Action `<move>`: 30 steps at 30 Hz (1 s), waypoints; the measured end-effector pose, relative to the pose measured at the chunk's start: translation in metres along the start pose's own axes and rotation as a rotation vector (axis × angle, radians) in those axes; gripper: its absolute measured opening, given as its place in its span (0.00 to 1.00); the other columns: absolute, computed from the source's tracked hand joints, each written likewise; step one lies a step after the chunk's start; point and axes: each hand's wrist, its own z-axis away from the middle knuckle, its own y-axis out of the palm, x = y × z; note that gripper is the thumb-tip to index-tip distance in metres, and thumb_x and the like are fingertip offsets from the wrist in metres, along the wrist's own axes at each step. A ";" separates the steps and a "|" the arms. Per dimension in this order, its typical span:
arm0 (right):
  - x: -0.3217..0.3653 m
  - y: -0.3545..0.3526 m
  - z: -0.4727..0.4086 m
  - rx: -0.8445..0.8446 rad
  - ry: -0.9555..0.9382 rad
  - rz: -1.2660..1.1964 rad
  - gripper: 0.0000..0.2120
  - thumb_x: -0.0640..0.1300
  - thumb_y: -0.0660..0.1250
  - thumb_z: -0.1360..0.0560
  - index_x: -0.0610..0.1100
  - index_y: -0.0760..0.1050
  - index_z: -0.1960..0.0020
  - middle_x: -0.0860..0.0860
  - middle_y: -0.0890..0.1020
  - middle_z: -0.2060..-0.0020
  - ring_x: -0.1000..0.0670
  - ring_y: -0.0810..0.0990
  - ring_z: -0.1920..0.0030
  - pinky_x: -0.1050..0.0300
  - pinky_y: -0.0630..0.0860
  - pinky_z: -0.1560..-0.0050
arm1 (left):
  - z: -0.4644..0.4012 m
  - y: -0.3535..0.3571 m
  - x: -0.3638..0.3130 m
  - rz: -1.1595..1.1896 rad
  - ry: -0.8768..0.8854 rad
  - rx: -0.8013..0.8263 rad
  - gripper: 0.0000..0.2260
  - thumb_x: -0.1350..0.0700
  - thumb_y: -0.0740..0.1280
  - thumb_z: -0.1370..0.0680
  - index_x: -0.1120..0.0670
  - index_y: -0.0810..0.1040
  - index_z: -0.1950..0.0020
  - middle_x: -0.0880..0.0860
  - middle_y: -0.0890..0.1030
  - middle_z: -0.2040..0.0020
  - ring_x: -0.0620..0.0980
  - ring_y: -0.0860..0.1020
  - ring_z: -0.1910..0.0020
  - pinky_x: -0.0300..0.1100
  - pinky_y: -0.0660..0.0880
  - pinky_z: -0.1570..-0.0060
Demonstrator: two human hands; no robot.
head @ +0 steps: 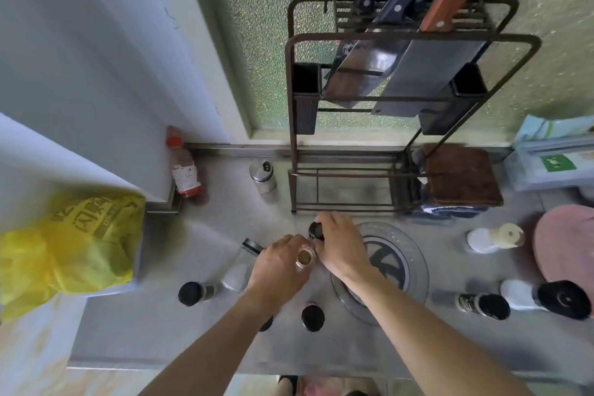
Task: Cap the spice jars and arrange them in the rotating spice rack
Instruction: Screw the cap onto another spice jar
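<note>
My left hand (279, 262) is wrapped around an open glass jar (305, 257) of brown spice, mouth up, held just over the steel counter (160, 325); my right hand (337, 244) pinches a black cap (316, 230) just beside the jar rim, not on it yet. Capping step, I judge, early in the task. Risks from here: cap goes on crooked and cross-threads, or I tip the jar while twisting and spill the powder, since nothing covers the mouth. The round clear rotating rack (414, 267) sits right under my right forearm, empty as far as I can tell, so a swing of that arm could nudge or spin it. Just left of my left hand a clear jar (239, 264) of white stuff leans tilted, with a black lid; can't tell if it's tight, and a knock from my knuckles could topple it. Capped dark jars (312, 318) stand close under my wrists, easy to clip on pull-back. More bottles (483, 305) lie well right.
</note>
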 end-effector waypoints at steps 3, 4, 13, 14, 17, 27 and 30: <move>-0.003 -0.031 0.028 -0.069 0.113 -0.390 0.17 0.45 0.71 0.27 0.49 0.73 0.39 0.52 0.78 0.45 0.49 0.79 0.47 0.54 0.76 0.46 | 0.011 -0.018 -0.013 0.107 -0.024 -0.068 0.15 0.52 0.75 0.33 0.47 0.80 0.47 0.45 0.81 0.51 0.47 0.80 0.54 0.41 0.77 0.54; -0.004 -0.042 0.039 -0.078 0.127 -0.496 0.20 0.46 0.71 0.26 0.52 0.73 0.36 0.53 0.78 0.44 0.51 0.79 0.47 0.55 0.78 0.46 | 0.015 -0.023 -0.017 0.136 -0.014 -0.094 0.15 0.52 0.76 0.34 0.47 0.80 0.49 0.44 0.81 0.52 0.45 0.80 0.55 0.41 0.78 0.54; 0.019 -0.144 0.134 -0.213 0.097 -0.913 0.13 0.40 0.77 0.30 0.51 0.78 0.49 0.54 0.86 0.55 0.53 0.84 0.53 0.51 0.83 0.49 | 0.063 -0.064 -0.067 0.301 0.221 -0.218 0.16 0.50 0.72 0.37 0.46 0.83 0.50 0.41 0.79 0.54 0.41 0.81 0.58 0.43 0.81 0.55; 0.021 -0.151 0.141 -0.238 0.075 -0.899 0.14 0.39 0.77 0.31 0.51 0.78 0.49 0.55 0.86 0.55 0.53 0.85 0.53 0.50 0.83 0.49 | 0.069 -0.068 -0.071 0.295 0.256 -0.218 0.16 0.50 0.72 0.36 0.46 0.83 0.48 0.41 0.79 0.53 0.40 0.81 0.57 0.43 0.81 0.55; 0.026 -0.167 0.162 -0.224 -0.013 -0.829 0.22 0.36 0.77 0.30 0.51 0.78 0.40 0.57 0.85 0.49 0.56 0.84 0.48 0.54 0.82 0.45 | 0.084 -0.080 -0.081 0.285 0.342 -0.212 0.19 0.46 0.72 0.34 0.44 0.81 0.44 0.40 0.81 0.50 0.39 0.81 0.55 0.38 0.80 0.54; 0.035 -0.186 0.203 -0.236 -0.050 -0.419 0.18 0.54 0.78 0.30 0.47 0.82 0.45 0.57 0.86 0.57 0.62 0.84 0.58 0.64 0.82 0.53 | 0.117 -0.096 -0.090 0.237 0.504 -0.215 0.17 0.50 0.76 0.34 0.43 0.79 0.47 0.40 0.83 0.52 0.38 0.80 0.55 0.39 0.79 0.53; 0.043 -0.186 0.211 -0.213 0.028 -0.329 0.22 0.65 0.73 0.31 0.51 0.80 0.45 0.57 0.85 0.59 0.60 0.83 0.61 0.64 0.82 0.56 | 0.124 -0.097 -0.086 0.215 0.503 -0.172 0.17 0.48 0.74 0.34 0.42 0.79 0.46 0.39 0.83 0.51 0.38 0.79 0.54 0.39 0.79 0.51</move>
